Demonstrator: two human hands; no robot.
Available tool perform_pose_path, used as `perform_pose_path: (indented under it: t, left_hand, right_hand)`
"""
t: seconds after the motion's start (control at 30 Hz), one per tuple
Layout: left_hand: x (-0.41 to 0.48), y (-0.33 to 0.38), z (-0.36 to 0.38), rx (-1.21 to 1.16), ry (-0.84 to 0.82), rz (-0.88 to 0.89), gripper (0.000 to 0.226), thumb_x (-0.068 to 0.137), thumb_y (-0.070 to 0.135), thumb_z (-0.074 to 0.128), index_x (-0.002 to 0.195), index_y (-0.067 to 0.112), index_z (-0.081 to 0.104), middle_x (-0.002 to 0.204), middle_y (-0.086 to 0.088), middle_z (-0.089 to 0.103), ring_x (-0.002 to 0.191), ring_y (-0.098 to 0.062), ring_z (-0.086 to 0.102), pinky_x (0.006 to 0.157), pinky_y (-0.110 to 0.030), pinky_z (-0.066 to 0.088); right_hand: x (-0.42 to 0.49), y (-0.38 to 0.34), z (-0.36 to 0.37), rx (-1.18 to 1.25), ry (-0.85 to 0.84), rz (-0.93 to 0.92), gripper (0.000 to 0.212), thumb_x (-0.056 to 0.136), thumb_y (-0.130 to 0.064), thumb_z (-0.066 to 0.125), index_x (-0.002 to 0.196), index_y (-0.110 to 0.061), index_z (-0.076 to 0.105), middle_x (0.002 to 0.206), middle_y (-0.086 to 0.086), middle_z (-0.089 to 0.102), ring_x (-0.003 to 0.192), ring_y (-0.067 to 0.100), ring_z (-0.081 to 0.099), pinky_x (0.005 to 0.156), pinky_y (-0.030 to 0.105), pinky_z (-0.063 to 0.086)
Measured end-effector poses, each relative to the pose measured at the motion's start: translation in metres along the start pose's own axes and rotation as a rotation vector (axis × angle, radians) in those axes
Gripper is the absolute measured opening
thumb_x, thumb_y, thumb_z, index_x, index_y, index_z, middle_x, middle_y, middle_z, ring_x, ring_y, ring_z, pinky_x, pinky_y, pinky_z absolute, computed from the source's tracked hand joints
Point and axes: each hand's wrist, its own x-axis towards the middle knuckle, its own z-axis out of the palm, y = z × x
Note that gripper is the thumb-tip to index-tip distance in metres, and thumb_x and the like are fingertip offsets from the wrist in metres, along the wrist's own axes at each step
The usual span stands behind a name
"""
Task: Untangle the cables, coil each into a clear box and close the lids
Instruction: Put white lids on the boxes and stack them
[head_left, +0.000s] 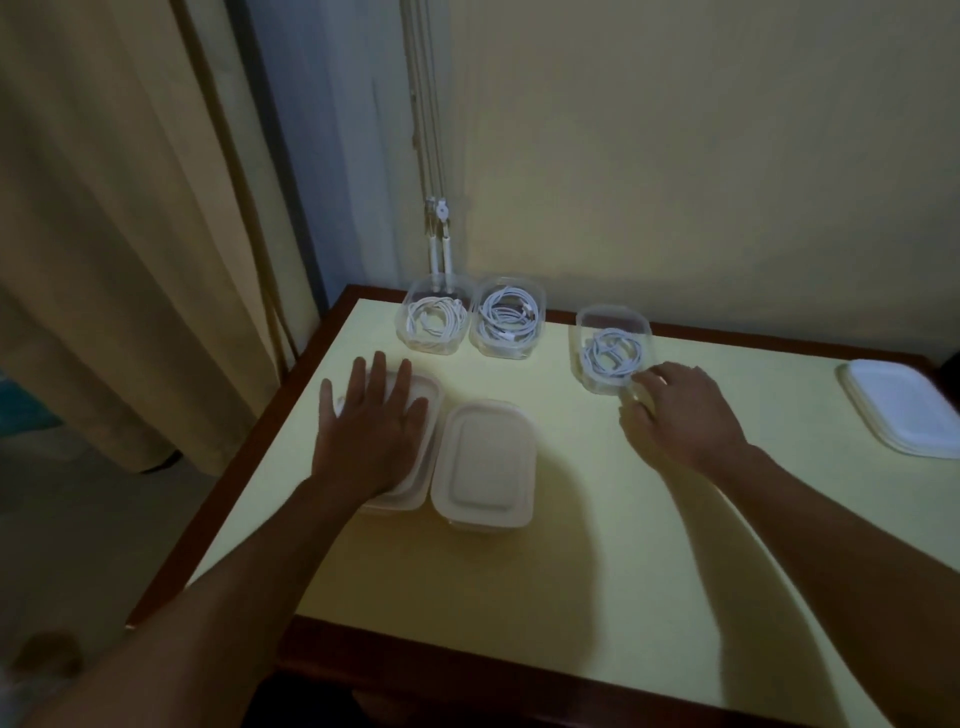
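While the left hand (371, 415) lies flat with fingers spread on top of a closed box (432, 391) near the left edge of the surface (571, 545), its grip released and only pressing down, the right hand (680, 410) reaches the near side of an open box (613, 313) holding a coiled white cable (610, 356). Its fingers are curled against that side, but blur hides whether the grip has closed on it or merely touches. A second closed box (485, 462) sits just beside the first. The back-left box (415, 296) and back-middle box (537, 306), each with a coil inside, stand uncovered at the rear. The spare lids (898, 410) lie well apart, far right.

The likely trouble is the light open box. Dragged by one side, it could tip or skid, and the springy coil could rise over the rim. A loop left proud would then be pinched under a lid and keep it from seating. Uneven pressure from the flat hand could likewise leave one corner unclosed.
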Motion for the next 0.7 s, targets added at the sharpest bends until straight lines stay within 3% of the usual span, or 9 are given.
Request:
perform_pose_path:
  t: [0.13, 0.2, 0.33, 0.43, 0.53, 0.6, 0.7]
  left_hand:
    - [0.002, 0.002, -0.005, 0.103, -0.001, 0.038, 0.076, 0.096, 0.056, 0.011, 0.152, 0.011, 0.037, 0.158, -0.019, 0.035, 0.145, -0.04, 0.032, 0.114, -0.07, 0.021]
    - [0.0, 0.023, -0.012, 0.074, 0.022, 0.034, 0.079, 0.096, 0.056, 0.01, 0.149, 0.007, 0.042, 0.155, -0.019, 0.041, 0.144, -0.04, 0.034, 0.116, -0.068, 0.019]
    - [-0.011, 0.096, -0.022, -0.154, 0.039, 0.173, 0.087, 0.091, 0.064, -0.002, 0.158, 0.015, 0.026, 0.166, -0.007, 0.02, 0.154, -0.026, 0.009, 0.124, -0.051, -0.003]
    - [-0.018, 0.159, -0.019, -0.262, 0.074, 0.368, 0.084, 0.093, 0.064, 0.002, 0.159, 0.015, 0.023, 0.166, -0.005, 0.017, 0.154, -0.021, 0.008, 0.124, -0.042, -0.002]
    - [-0.029, 0.216, -0.003, -0.391, 0.043, 0.47, 0.08, 0.098, 0.062, 0.019, 0.158, 0.01, 0.02, 0.165, -0.01, 0.019, 0.152, -0.025, 0.017, 0.122, -0.039, 0.009]
    - [-0.04, 0.245, 0.015, -0.515, -0.005, 0.446, 0.087, 0.096, 0.064, 0.031, 0.158, 0.007, 0.013, 0.165, -0.013, 0.018, 0.15, -0.027, 0.02, 0.121, -0.038, 0.015]
    - [-0.054, 0.27, 0.044, -0.722, -0.141, 0.259, 0.103, 0.092, 0.068, 0.048, 0.159, 0.008, -0.003, 0.166, -0.012, 0.012, 0.15, -0.027, 0.02, 0.12, -0.036, 0.02]
  right_hand:
    - [-0.039, 0.014, -0.003, 0.041, 0.051, -0.009, 0.032, 0.092, -0.017, 0.059, 0.121, -0.011, 0.067, 0.115, 0.011, 0.068, 0.105, 0.032, 0.062, 0.101, 0.049, 0.043]
    - [-0.057, 0.025, -0.003, 0.047, 0.071, -0.025, 0.03, 0.09, -0.015, 0.061, 0.119, -0.011, 0.069, 0.111, 0.01, 0.068, 0.099, 0.031, 0.063, 0.096, 0.046, 0.045]
    - [-0.088, 0.046, -0.007, 0.078, 0.078, -0.034, 0.029, 0.09, -0.017, 0.059, 0.117, -0.014, 0.07, 0.107, 0.006, 0.07, 0.098, 0.028, 0.063, 0.09, 0.041, 0.047]
    - [-0.112, 0.054, -0.018, 0.117, 0.097, -0.024, 0.031, 0.089, -0.021, 0.052, 0.113, -0.013, 0.071, 0.104, 0.006, 0.071, 0.095, 0.028, 0.063, 0.086, 0.041, 0.047]
    - [-0.133, 0.059, -0.028, 0.151, 0.096, -0.024, 0.036, 0.087, -0.023, 0.05, 0.116, -0.015, 0.071, 0.105, 0.005, 0.073, 0.095, 0.028, 0.066, 0.086, 0.04, 0.047]
    - [-0.145, 0.067, -0.032, 0.179, 0.099, -0.012, 0.038, 0.088, -0.022, 0.051, 0.12, -0.015, 0.069, 0.111, 0.006, 0.073, 0.1, 0.027, 0.066, 0.089, 0.04, 0.048]
    - [-0.159, 0.089, -0.033, 0.205, 0.116, 0.03, 0.037, 0.09, -0.018, 0.055, 0.125, -0.013, 0.067, 0.118, 0.006, 0.071, 0.107, 0.028, 0.065, 0.09, 0.04, 0.048]
